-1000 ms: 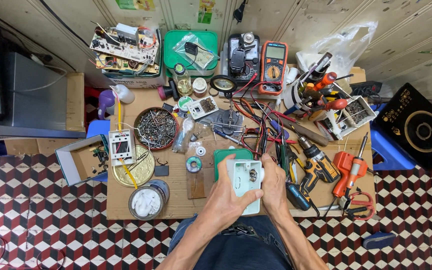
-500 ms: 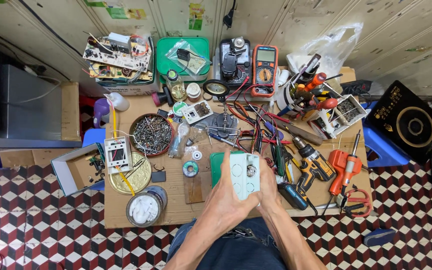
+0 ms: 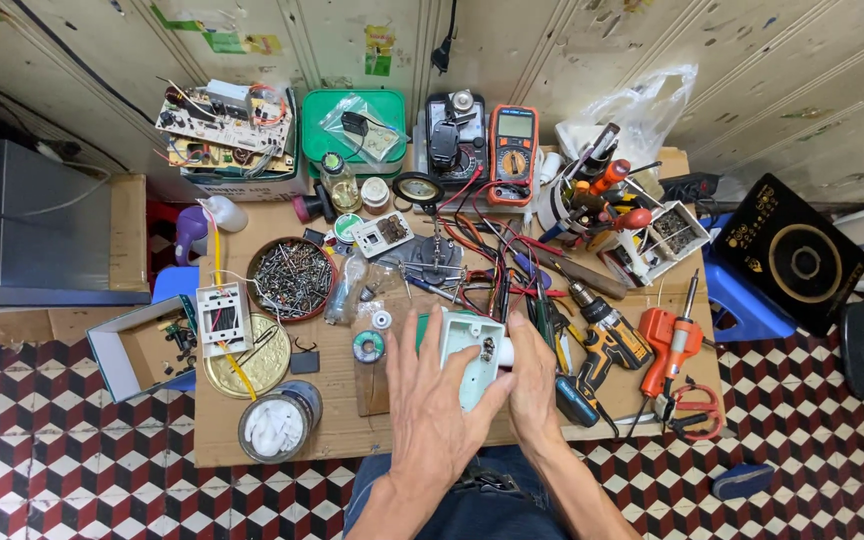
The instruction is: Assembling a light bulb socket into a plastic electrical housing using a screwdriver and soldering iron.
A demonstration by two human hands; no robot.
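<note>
Pale green plastic box (image 3: 473, 358) now tilted over tabletop (image 3: 332, 430) middle, turned since a second ago; left hand (image 3: 432, 400) grip clasping its side, right hand (image 3: 532, 385) fingers closed behind, by the drill (image 3: 602, 345)

Even, soft daylight fills the scene, bright enough that colours read clearly everywhere. Shadows are faint and short; the left hand (image 3: 432, 400) and right hand (image 3: 532, 385) cast only a weak smudge beneath them. Mild glare sits on the clear plastic bag (image 3: 642, 105) far above the right hand. The wide lens bends the wall and floor at the edges. Focus is sharp throughout, with no motion blur.
</note>
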